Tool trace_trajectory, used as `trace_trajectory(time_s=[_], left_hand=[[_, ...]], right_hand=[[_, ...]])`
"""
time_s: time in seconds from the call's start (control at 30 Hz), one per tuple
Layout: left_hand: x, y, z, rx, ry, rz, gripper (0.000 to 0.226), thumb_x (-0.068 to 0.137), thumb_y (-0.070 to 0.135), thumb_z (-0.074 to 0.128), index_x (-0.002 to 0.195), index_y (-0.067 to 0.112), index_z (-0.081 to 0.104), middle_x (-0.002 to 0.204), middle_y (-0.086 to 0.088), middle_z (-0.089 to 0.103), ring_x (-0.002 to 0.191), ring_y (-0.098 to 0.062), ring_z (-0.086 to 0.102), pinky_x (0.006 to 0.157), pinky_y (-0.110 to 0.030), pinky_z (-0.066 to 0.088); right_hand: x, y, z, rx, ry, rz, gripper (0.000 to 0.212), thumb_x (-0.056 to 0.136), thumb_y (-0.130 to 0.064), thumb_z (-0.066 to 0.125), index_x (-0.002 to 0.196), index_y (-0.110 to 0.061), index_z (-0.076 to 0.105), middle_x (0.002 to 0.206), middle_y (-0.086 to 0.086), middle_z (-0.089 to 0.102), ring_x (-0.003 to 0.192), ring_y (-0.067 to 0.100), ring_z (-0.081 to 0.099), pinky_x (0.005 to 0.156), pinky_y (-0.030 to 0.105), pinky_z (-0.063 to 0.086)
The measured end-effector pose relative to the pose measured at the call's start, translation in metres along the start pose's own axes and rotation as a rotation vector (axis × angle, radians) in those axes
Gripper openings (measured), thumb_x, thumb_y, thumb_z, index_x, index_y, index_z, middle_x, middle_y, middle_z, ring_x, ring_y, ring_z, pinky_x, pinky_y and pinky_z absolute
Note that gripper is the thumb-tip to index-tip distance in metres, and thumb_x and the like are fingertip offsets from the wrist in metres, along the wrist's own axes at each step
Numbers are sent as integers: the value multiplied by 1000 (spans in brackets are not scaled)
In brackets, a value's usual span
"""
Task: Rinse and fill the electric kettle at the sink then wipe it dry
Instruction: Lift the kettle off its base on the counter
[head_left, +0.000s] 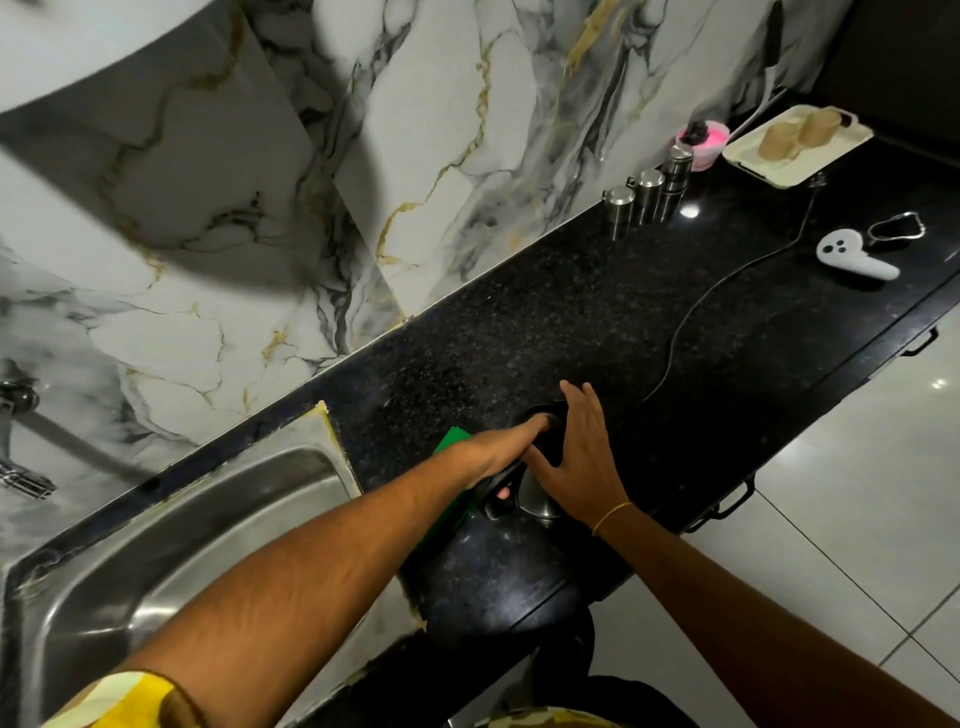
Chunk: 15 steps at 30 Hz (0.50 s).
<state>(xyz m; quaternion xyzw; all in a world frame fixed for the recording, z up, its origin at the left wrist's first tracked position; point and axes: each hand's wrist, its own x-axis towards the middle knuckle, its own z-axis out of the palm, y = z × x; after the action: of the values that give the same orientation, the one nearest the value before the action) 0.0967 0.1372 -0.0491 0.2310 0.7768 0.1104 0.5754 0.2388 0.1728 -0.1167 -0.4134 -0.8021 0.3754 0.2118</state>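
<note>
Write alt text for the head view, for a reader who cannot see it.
Both hands are on an electric kettle standing on a black counter right of a steel sink: the left hand holds its handle, the right hand rests open on top. A green cloth lies beside it.

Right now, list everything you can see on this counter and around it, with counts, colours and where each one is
Kettle: one, steel with black handle, counter near sink, under both hands.
Cloth: one, green, beside kettle.
Cord: one, black, across counter.
Sink: one, steel, left.
Tap: one, chrome, far left.
Canisters: three, steel, against wall.
Tray: one, cream, far right, two beige items on it.
Tub: one, pink, beside tray.
Controller: one, white, right.
Left hand: gripping handle.
Right hand: open on kettle top.
</note>
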Motion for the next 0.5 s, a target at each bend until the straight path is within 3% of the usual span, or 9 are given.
trace_trajectory(time_s=[0.07,0.17,0.33,0.43,0.5], left_hand=[[-1,-6,3,53,133,12,82,71,87,42,98,18,78,82,-5,80,66,-24,76,64,-31,60],[-3,-13,5,126,232,62,83,70,88,33,80,19,77,52,-4,68,55,-22,69,58,-28,48],[-4,-24,3,133,302,122,82,71,84,31,77,14,74,60,-10,71,58,-27,74,60,-30,55],[-10,-27,0,156,283,170,64,79,79,27,58,34,67,69,-25,75,68,-35,75,74,-37,59],[-14,-29,-3,166,245,178,61,82,78,22,55,42,64,64,-26,72,71,-34,73,71,-37,55]], right_hand=[[-4,1,1,48,12,-12,97,92,-44,66,165,-1,18,174,15,18,165,34,2,132,53,19],[-12,2,4,82,45,-49,96,94,-52,60,166,-2,17,176,13,12,165,33,4,133,48,14],[-15,3,5,169,101,-55,90,98,-54,59,165,-9,21,177,3,7,164,17,14,129,29,22],[-15,1,4,294,106,15,91,97,-65,55,166,-17,20,173,3,23,160,15,26,130,44,30],[-16,-3,1,378,87,73,96,92,-77,50,165,-21,22,168,4,35,154,17,37,126,50,37]])
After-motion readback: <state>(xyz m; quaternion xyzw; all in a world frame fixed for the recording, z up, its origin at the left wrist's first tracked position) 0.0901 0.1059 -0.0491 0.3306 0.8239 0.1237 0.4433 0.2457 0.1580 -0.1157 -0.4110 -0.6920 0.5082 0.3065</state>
